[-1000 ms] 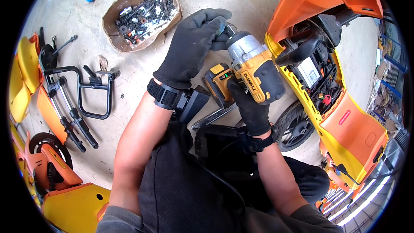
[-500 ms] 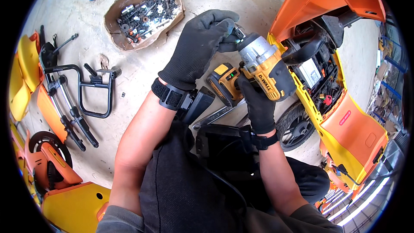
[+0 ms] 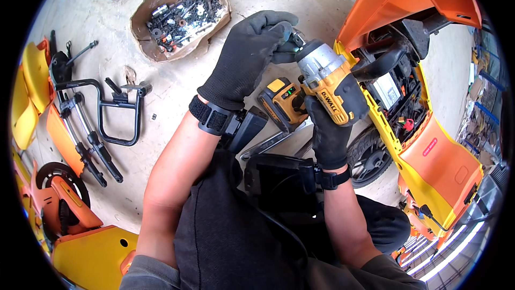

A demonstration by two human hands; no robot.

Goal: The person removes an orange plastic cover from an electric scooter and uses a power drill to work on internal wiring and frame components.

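My right hand (image 3: 330, 134), in a black glove, is wrapped round the grip of a yellow and black cordless impact driver (image 3: 333, 89). The tool's silver nose points up and to the left, and small green lights glow by its battery (image 3: 281, 102). At the nose, my gloved left hand (image 3: 244, 56) has its fingers closed round a small metal piece (image 3: 298, 39) at the tool's tip. The fingers hide most of that piece, so its kind cannot be made out.
A torn cardboard box (image 3: 137, 30) of mixed bolts and washers lies ahead. To the left are a black tubular frame (image 3: 119, 142), fork tubes (image 3: 96, 145) and yellow panels (image 3: 35, 78). An opened orange and yellow scooter body (image 3: 445, 166) with a wheel (image 3: 370, 158) stands to the right.
My right hand has shifted slightly on the tool's grip, and more green lights show by the battery. The left hand stays at the nose.
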